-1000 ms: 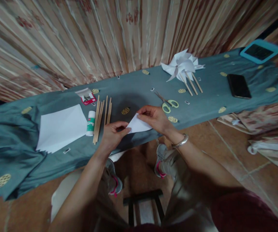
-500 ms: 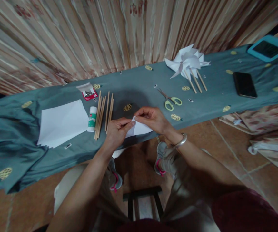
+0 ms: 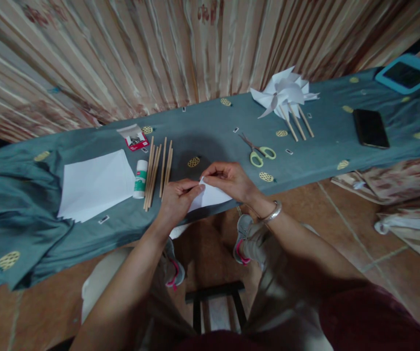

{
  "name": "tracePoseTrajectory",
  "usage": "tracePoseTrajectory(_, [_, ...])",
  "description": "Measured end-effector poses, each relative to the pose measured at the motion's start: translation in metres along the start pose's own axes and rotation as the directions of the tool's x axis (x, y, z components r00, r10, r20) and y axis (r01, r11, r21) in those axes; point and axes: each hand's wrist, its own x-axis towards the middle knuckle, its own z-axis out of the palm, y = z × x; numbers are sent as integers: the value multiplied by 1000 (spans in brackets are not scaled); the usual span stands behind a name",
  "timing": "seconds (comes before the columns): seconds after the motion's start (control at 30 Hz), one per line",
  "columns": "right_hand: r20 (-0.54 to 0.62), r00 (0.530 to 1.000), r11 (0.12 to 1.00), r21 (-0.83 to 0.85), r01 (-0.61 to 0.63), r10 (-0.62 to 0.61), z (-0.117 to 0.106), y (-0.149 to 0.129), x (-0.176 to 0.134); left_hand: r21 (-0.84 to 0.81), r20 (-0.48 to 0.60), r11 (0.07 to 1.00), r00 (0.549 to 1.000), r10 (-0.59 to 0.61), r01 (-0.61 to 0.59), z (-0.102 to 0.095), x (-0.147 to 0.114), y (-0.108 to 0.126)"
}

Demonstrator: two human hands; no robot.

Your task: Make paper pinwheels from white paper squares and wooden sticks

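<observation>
Teal cloth [image 3: 315, 153] — white paper [image 3: 214, 195] between fingers [image 3: 218, 169]

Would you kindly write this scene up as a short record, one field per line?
Left hand: pinches the white paper
Right hand: pinches the same paper; silver bangle on its wrist
To the left: paper stack, glue stick, wooden sticks, open red box
To the right: green-handled scissors, with paper pinwheels beyond them
Far right: black phone, blue-framed device
Surface: teal cloth with a pineapple print
</observation>
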Motion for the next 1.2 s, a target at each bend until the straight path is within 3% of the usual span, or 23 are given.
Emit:
tracePoseTrajectory(0.17, [9,1000,999,-44,21,-21,0,1,0,-88,49,993,996,-68,72,4,1,-4])
tracePoseTrajectory(0.27, [17,999,998,-45,46,-46,1,0,-1,-104,53,993,997,-49,54,5,1,-2])
tracePoseTrajectory(0.6, [43,999,998,-55,24,-21,1,4,2,38,-57,998,997,49,-47,1,-2,4])
tracePoseTrajectory(0.87, [55,998,996,-81,-28,32,-10,9,-1,0,-188,1000,982,-29,30,-13,-3,5])
tracePoseTrajectory(1.07, [-34,999,986,-162,-41,36,-27,10,-6,-54,-291,997,954,-67,54,-26,-3,4])
tracePoseTrajectory(1.2, [-124,991,991,-121,-56,41,-40,14,-5,-151,-351,987,931,-101,50,-36,-2,-2])
